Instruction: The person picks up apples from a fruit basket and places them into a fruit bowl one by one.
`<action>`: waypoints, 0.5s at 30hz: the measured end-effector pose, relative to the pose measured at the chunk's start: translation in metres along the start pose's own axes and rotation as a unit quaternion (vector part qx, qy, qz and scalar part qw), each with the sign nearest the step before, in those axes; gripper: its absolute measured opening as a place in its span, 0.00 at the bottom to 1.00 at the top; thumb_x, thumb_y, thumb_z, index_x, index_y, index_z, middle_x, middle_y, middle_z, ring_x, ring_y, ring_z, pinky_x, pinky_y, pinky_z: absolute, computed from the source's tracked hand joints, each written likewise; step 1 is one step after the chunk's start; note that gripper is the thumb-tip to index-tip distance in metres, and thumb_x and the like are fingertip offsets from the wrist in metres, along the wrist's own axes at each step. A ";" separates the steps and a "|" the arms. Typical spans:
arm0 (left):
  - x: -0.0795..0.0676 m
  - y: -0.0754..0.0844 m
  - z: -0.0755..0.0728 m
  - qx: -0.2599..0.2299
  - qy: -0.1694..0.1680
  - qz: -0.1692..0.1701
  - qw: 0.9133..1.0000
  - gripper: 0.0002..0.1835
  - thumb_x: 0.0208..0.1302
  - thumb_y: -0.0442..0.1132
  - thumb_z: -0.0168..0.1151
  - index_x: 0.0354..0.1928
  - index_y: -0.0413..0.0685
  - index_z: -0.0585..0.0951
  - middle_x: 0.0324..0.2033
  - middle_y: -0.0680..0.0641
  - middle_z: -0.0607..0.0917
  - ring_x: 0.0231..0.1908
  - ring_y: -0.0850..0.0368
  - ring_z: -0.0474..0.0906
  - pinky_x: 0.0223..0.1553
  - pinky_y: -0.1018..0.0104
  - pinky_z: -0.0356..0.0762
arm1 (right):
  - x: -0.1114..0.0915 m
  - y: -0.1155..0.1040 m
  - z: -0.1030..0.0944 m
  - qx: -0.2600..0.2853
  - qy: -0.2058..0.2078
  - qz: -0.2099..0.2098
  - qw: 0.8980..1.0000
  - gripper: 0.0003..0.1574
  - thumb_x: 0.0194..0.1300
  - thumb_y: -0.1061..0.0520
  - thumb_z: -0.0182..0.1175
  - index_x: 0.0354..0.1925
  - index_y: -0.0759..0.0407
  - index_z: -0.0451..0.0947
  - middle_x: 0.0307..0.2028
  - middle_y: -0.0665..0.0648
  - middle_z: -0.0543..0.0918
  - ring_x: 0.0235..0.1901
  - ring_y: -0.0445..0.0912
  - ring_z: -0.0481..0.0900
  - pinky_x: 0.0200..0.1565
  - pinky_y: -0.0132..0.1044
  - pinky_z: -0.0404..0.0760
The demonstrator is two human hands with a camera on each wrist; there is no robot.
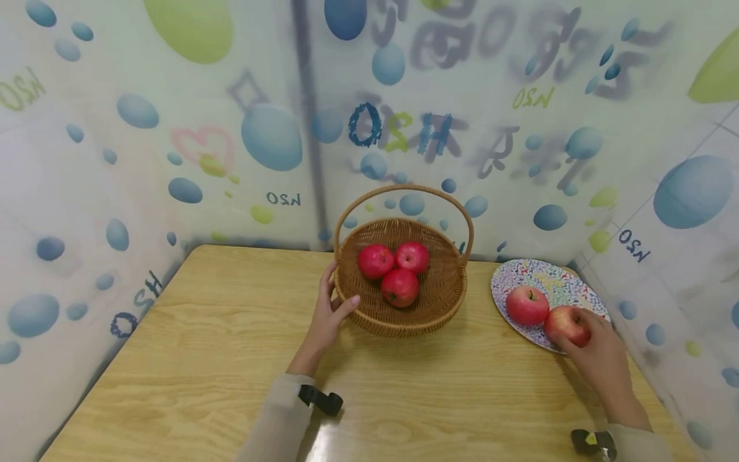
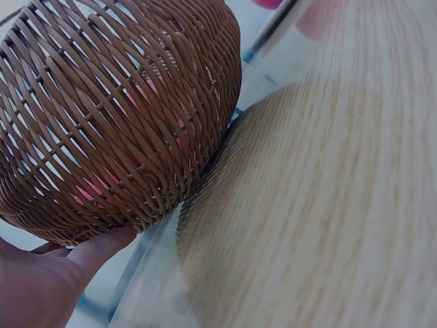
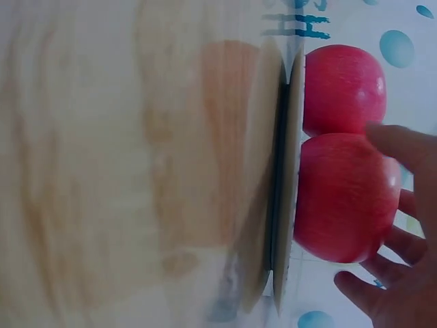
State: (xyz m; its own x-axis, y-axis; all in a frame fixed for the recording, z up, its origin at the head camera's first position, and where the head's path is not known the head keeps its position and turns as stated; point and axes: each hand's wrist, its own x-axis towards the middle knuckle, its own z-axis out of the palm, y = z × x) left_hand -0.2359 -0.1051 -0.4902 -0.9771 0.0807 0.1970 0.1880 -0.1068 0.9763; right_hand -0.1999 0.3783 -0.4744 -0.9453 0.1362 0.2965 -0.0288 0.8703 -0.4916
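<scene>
The right hand (image 1: 600, 353) reaches onto the patterned plate (image 1: 554, 279) at the right edge of the desk (image 1: 202, 359) and cups the nearer apple (image 1: 566, 323), its fingers curled round the fruit's near and right sides; the right wrist view shows the fingertips (image 3: 403, 154) lying on the red skin, so the hand grips it while the apple sits on the plate. A second apple (image 1: 526, 305) lies touching it on the plate, on the side toward the basket. The wicker basket (image 1: 439, 301) stands to the left of the plate, near it but apart, so the gripped apple lies to the basket's right and slightly nearer the person, with the second apple between them. The basket's tall hoop handle (image 1: 404, 189) arches across it from left to right, leaving the mouth open toward the person. Three red apples (image 1: 399, 287) rest inside, bunched and touching one another. The left hand (image 1: 329, 314) steadies the basket at its left rim, thumb (image 2: 102, 246) against the woven wall and fingers wrapped round the outside.
</scene>
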 end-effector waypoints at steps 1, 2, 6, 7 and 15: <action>0.000 0.000 0.000 0.000 -0.001 0.001 1.000 0.45 0.71 0.38 0.58 0.81 0.65 0.44 0.77 0.34 0.51 0.71 0.28 0.63 0.62 0.48 0.76 | 0.000 0.000 0.000 0.002 0.001 -0.004 1.000 0.41 0.64 0.49 0.70 0.65 0.71 0.69 0.61 0.77 0.72 0.59 0.71 0.69 0.55 0.70 0.73; 0.000 0.001 0.000 0.000 0.000 0.001 1.000 0.45 0.71 0.38 0.58 0.81 0.65 0.44 0.77 0.34 0.51 0.72 0.28 0.63 0.62 0.48 0.76 | 0.001 0.000 -0.001 0.003 0.004 -0.007 1.000 0.41 0.65 0.49 0.69 0.65 0.71 0.68 0.61 0.77 0.72 0.59 0.71 0.69 0.55 0.70 0.72; 0.001 0.001 0.000 -0.001 0.003 0.000 1.000 0.45 0.71 0.39 0.59 0.80 0.67 0.45 0.77 0.35 0.51 0.72 0.29 0.63 0.62 0.48 0.76 | 0.004 -0.005 -0.003 0.007 0.046 -0.047 0.998 0.37 0.62 0.55 0.70 0.62 0.73 0.71 0.58 0.77 0.73 0.57 0.71 0.69 0.56 0.70 0.70; 0.001 0.000 -0.001 -0.002 0.002 0.001 1.000 0.44 0.71 0.38 0.59 0.80 0.66 0.45 0.77 0.35 0.51 0.72 0.28 0.63 0.62 0.49 0.76 | 0.005 -0.007 -0.004 0.007 0.060 -0.057 0.997 0.36 0.61 0.56 0.71 0.61 0.73 0.72 0.57 0.77 0.74 0.57 0.71 0.69 0.56 0.70 0.69; 0.000 -0.001 -0.002 -0.003 -0.002 0.001 1.000 0.45 0.72 0.37 0.58 0.81 0.64 0.44 0.77 0.34 0.51 0.71 0.27 0.64 0.60 0.52 0.78 | 0.008 -0.048 -0.016 0.038 0.101 -0.077 0.991 0.32 0.58 0.54 0.73 0.57 0.68 0.78 0.56 0.75 0.79 0.58 0.70 0.72 0.59 0.70 0.68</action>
State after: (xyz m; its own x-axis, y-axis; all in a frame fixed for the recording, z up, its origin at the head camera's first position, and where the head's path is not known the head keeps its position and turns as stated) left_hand -0.2363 -0.1069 -0.4915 -0.9761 0.0853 0.1999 0.1898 -0.1131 0.9753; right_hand -0.2012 0.3453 -0.4356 -0.8437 0.1039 0.5267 -0.1985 0.8512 -0.4858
